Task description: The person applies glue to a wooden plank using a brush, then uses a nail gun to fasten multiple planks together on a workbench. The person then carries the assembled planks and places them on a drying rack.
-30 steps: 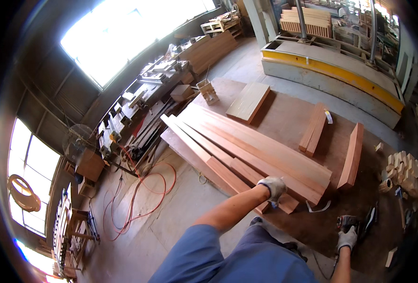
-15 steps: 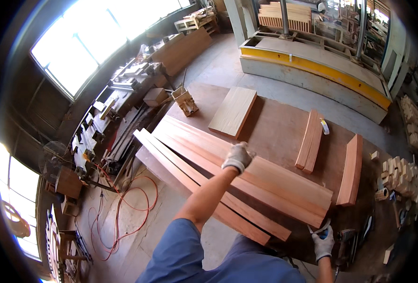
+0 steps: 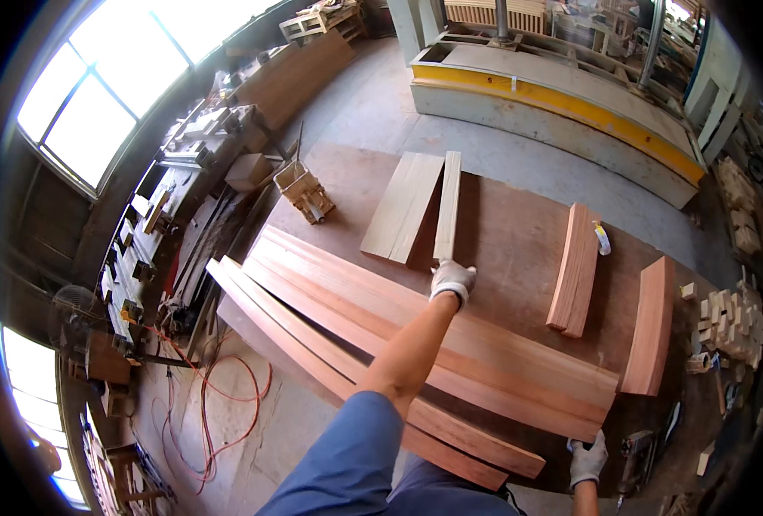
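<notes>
My left hand (image 3: 453,279), in a pale work glove, is closed on the near end of a narrow light wood strip (image 3: 448,206). The strip lies apart from a wide light-coloured wood board (image 3: 403,206), with a wedge-shaped gap between them. Under my left forearm, long reddish boards (image 3: 502,348) lie side by side across the table. Two curved reddish strips (image 3: 313,322) lie along the near side. My right hand (image 3: 586,457), also gloved, is closed beside the right end of the long boards. What it holds is mostly hidden.
Short reddish pieces (image 3: 573,271) and a curved reddish block (image 3: 648,327) lie on the brown tabletop (image 3: 510,224). A small wooden box (image 3: 304,191) stands at the far left corner. Small wood blocks (image 3: 730,322) and a power tool (image 3: 635,460) are at right. Red hose (image 3: 257,396) coils on the floor.
My left hand has moved from above the long boards to the light wood, and the narrow strip now stands apart from the wide board. My right hand has shifted slightly; the view has turned.
</notes>
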`<control>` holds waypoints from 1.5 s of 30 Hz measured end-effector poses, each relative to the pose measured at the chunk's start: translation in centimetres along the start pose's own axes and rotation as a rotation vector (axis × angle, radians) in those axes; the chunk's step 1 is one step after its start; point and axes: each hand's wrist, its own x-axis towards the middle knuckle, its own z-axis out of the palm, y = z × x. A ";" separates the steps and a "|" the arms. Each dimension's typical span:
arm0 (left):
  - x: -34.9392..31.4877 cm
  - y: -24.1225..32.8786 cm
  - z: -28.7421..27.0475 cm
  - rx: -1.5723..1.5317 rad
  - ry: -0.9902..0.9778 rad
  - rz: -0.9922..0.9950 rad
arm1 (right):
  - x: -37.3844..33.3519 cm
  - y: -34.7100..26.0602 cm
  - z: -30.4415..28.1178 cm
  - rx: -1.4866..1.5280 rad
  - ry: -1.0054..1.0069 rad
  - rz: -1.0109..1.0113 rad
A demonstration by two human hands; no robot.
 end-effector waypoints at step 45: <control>-39.3 -9.0 0.3 -1.300 -0.482 0.415 | 2.7 0.7 -4.3 0.144 -0.252 -0.557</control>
